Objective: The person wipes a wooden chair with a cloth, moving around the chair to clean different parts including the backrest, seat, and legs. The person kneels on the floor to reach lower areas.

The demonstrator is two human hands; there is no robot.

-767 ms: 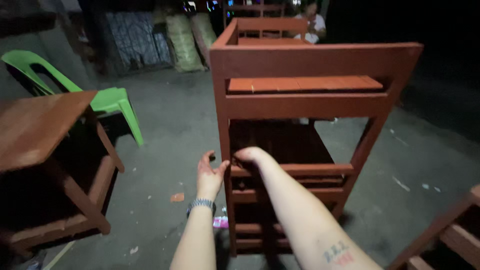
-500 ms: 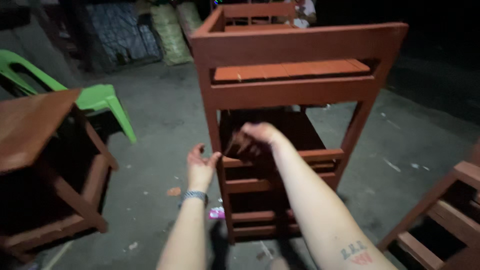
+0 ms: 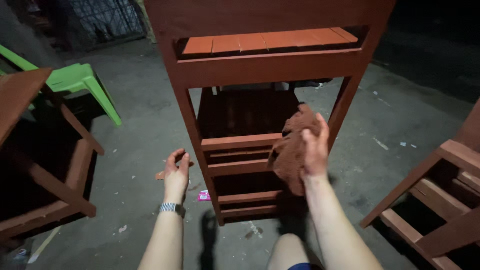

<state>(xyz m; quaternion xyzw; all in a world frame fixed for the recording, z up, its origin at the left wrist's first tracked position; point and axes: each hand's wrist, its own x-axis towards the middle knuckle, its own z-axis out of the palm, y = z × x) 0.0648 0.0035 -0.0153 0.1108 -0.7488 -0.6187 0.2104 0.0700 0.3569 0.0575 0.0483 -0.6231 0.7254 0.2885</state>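
A tall red-brown wooden shelf unit (image 3: 260, 70) stands in front of me on a concrete floor, with slatted shelves and lower rails. My right hand (image 3: 314, 150) holds a brown stained rag (image 3: 292, 150) up in front of the unit's right side, near its right leg. My left hand (image 3: 176, 172) hovers open, fingers apart, just left of the unit's left leg, touching nothing. A watch sits on that wrist.
A red-brown wooden piece (image 3: 45, 165) stands at the left, another wooden frame (image 3: 440, 200) at the right. A green plastic chair (image 3: 80, 80) is at the back left. A small pink scrap (image 3: 203, 195) lies on the floor by the unit's base.
My view has moved closer to the shelf unit. My right hand has come off the middle rail and moved right, lifting the rag. My left hand has let go of the left leg.
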